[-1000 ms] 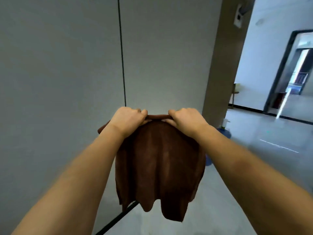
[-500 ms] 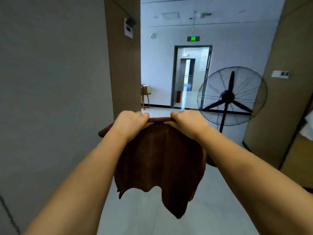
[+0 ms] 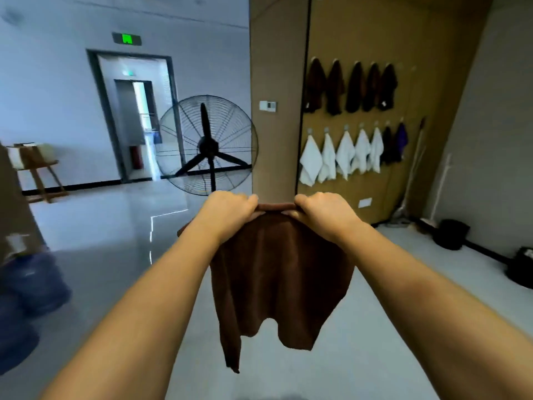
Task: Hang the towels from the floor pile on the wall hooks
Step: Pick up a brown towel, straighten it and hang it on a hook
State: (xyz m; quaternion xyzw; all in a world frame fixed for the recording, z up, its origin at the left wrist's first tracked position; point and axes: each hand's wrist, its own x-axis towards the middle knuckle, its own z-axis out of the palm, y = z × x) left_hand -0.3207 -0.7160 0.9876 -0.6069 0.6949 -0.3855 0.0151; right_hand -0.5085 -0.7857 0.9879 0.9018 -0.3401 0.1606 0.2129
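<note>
A brown towel point(image 3: 279, 272) hangs in front of me, held by its top edge. My left hand point(image 3: 227, 210) grips that edge on the left and my right hand point(image 3: 323, 212) grips it on the right, close together. On the tan wall point(image 3: 363, 39) ahead to the right, several dark brown towels point(image 3: 352, 88) hang from an upper row of hooks. Below them several white towels point(image 3: 343, 154) hang on a lower row, followed by a dark towel point(image 3: 388, 145) and a purple towel point(image 3: 401, 140). The floor pile is not in view.
A large black standing fan point(image 3: 206, 145) stands ahead, left of a tan pillar point(image 3: 277, 82). An open doorway point(image 3: 135, 119) lies beyond. Blue water jugs point(image 3: 28, 287) sit at the left, a wooden stool point(image 3: 37, 168) further back. A mop point(image 3: 409, 180) and dark bins point(image 3: 451, 233) line the right wall.
My view has swung right, from a plain grey wall past the fan to the tan wall with the hung towels. Both hands keep the same grip on the brown towel.
</note>
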